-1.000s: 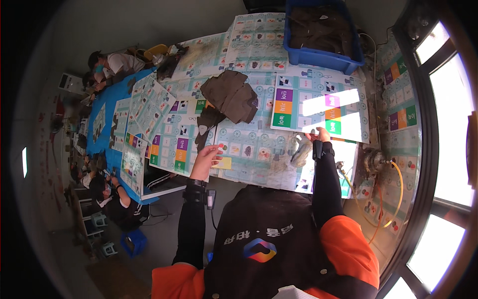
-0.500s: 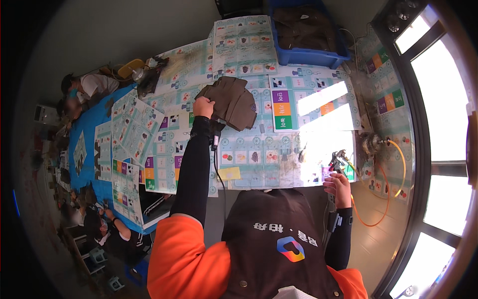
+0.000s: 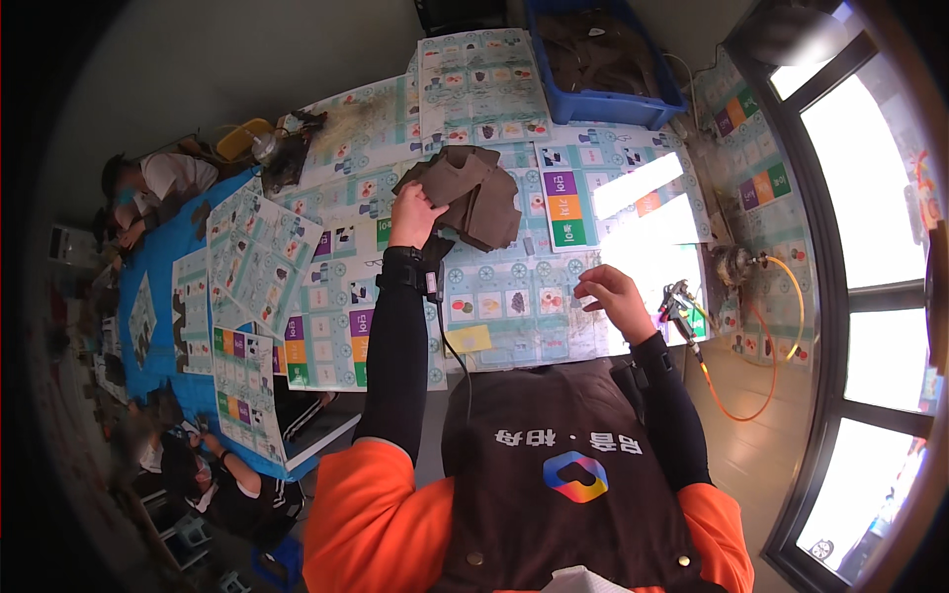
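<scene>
A loose stack of flat, dark brown cut pieces (image 3: 489, 208), fabric or leather by the look of them, lies fanned out on the paper-covered table (image 3: 504, 341). My left hand (image 3: 415, 212) grips the left edge of the stack, thumb and fingers closed on a brown piece. Over the table to the right, my right hand (image 3: 611, 295) is in the air with its fingers loosely bent and apart, holding nothing. Just right of it, a spray gun (image 3: 680, 304) with a hose stands at the table's right front edge.
A blue plastic bin (image 3: 618, 107) with more brown pieces is at the back right. A metal pot (image 3: 733, 265) with an orange hose (image 3: 799, 321) sits by the right edge. A yellow slip of paper (image 3: 468, 339) lies in front. People sit at a blue-covered table (image 3: 158, 257) on the left.
My right hand has moved left and forward, away from the spray gun, over the table. The brown pieces have shifted and fanned differently under my left hand.
</scene>
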### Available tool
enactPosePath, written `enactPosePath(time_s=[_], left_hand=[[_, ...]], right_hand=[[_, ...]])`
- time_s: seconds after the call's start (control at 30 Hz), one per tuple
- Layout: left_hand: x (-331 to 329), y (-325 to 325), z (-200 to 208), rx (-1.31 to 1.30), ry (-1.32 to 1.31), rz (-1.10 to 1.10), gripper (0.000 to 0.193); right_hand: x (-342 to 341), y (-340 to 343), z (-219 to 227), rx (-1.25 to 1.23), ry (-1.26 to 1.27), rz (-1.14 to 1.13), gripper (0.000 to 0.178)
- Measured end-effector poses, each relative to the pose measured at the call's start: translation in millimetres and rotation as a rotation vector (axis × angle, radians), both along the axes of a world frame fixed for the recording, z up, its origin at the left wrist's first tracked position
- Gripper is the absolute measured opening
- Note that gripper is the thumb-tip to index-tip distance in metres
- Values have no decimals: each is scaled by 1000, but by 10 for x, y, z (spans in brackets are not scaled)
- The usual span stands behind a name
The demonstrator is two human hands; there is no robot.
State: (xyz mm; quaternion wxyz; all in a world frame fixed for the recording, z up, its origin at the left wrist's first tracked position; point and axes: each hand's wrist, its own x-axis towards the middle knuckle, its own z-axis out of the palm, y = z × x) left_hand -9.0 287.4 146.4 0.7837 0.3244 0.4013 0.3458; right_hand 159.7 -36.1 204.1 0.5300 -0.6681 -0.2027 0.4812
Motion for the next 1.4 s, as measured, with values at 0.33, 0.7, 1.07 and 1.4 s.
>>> enactPosePath(time_s=[0.33, 0.7, 1.07, 1.4], left_hand=[[-78, -1365, 939, 334, -92, -649, 27], [-168, -1538, 530, 110, -81, -540, 14], [-66, -1494, 394, -97, -158, -560, 12], [192, -1621, 358, 1307, 532, -225, 8]], right_hand=[[-192, 413, 556, 247, -628, 77, 56], [-138, 101, 466, 129, -416, 275, 9], [-380, -8, 667, 19, -578, 172, 10], [-627, 210, 534, -50, -890, 59, 7]])
